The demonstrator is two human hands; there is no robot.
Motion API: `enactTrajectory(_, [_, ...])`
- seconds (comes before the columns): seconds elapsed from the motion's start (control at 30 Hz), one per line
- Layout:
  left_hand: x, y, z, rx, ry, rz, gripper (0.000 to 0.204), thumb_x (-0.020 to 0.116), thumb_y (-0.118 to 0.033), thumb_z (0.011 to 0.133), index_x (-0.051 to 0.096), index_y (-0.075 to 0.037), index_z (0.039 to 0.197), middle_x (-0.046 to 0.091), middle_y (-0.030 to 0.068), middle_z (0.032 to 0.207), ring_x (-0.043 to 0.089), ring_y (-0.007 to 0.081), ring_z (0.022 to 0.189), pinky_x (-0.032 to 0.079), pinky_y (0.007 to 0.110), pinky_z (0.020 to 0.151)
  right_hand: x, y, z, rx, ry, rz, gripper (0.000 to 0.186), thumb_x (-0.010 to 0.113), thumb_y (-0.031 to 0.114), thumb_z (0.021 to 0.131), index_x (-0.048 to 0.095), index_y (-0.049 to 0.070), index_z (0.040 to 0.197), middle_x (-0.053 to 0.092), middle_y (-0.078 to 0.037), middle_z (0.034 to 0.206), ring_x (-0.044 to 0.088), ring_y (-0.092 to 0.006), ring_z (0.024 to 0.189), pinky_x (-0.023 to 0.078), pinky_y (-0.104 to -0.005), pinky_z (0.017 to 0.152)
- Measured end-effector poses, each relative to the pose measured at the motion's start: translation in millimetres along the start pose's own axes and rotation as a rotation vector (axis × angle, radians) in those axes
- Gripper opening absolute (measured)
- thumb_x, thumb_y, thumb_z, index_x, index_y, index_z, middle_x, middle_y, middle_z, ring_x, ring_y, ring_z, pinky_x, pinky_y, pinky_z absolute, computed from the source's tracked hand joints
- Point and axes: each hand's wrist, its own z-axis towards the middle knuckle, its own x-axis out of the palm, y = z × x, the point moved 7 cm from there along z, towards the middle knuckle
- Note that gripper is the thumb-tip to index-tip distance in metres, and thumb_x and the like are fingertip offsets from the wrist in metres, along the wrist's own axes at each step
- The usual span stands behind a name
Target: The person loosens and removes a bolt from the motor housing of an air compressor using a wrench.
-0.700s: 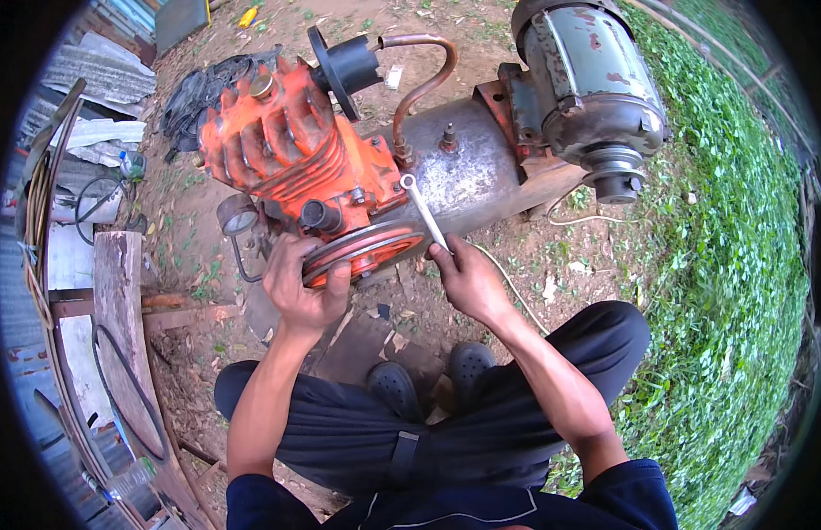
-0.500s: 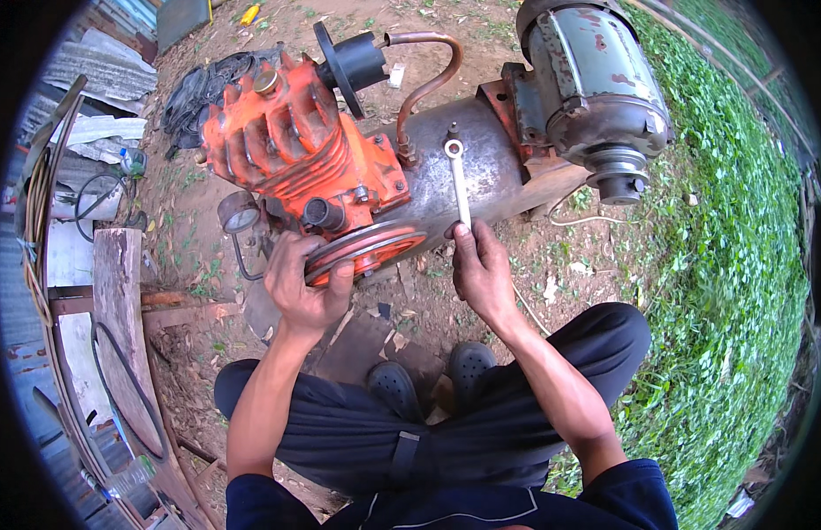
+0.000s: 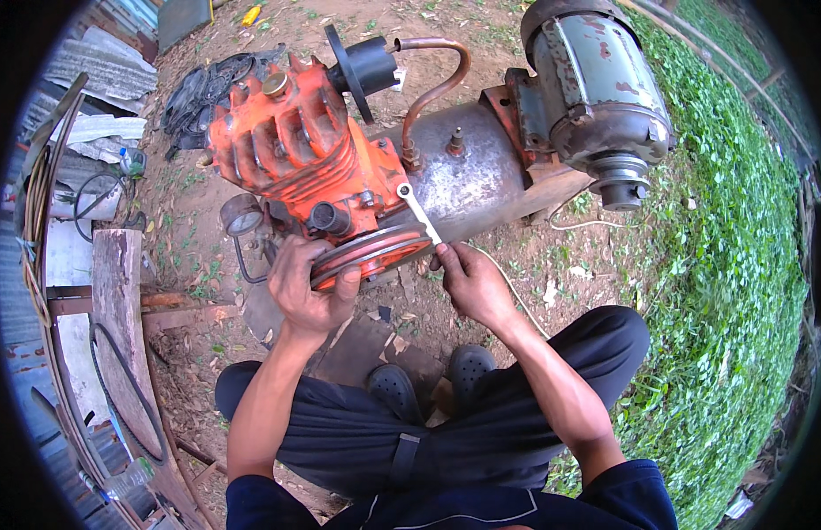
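An orange finned compressor pump (image 3: pixel 295 155) sits on a rusty grey tank (image 3: pixel 468 172) on the ground in front of me. My left hand (image 3: pixel 306 284) grips the grooved pulley wheel (image 3: pixel 375 250) at the pump's near end. My right hand (image 3: pixel 468 281) holds a silver wrench (image 3: pixel 419 212) by its lower end, its ring end against the pump body just above the pulley. A bent copper pipe (image 3: pixel 437 79) runs from the pump head down to the tank. I am crouched, my knees and dark clogs below the hands.
A grey electric motor (image 3: pixel 600 97) is mounted at the tank's right end. A round pressure gauge (image 3: pixel 241 213) hangs left of the pulley. A wooden plank (image 3: pixel 119 300) with a black belt, cables and metal sheets lie at left. Green ground plants (image 3: pixel 737 265) cover the right side.
My right hand swung the wrench from pointing up over the tank back left and down onto the pump body by the pulley. My left hand stayed on the pulley.
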Motion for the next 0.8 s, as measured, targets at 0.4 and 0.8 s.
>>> enactTrajectory(0.4, [1,1,0,-0.024,-0.033,-0.032,0.044,0.067,-0.043,0.089,0.057,0.000,0.087,0.054,0.0109,0.068,0.052,0.0266,0.058,0.042,0.037,0.054,39,8,-8,0.181,0.231,0.499,0.032,0.037,0.031,0.107,0.050,0.002,0.104,0.047,-0.003,0.064,0.048,-0.0133,0.041,0.047,-0.0296,0.040])
enactTrajectory(0.8, [-1,0,1,-0.031,-0.025,0.011,0.042,0.067,-0.040,0.089,0.056,0.000,0.087,0.051,0.0117,0.068,0.051,0.0270,0.058,0.041,0.038,0.054,-5,11,6,0.195,0.334,0.258,0.038,0.040,0.034,0.106,0.055,0.000,0.096,0.039,0.000,0.055,0.039,-0.0112,0.039,0.039,-0.0299,0.036])
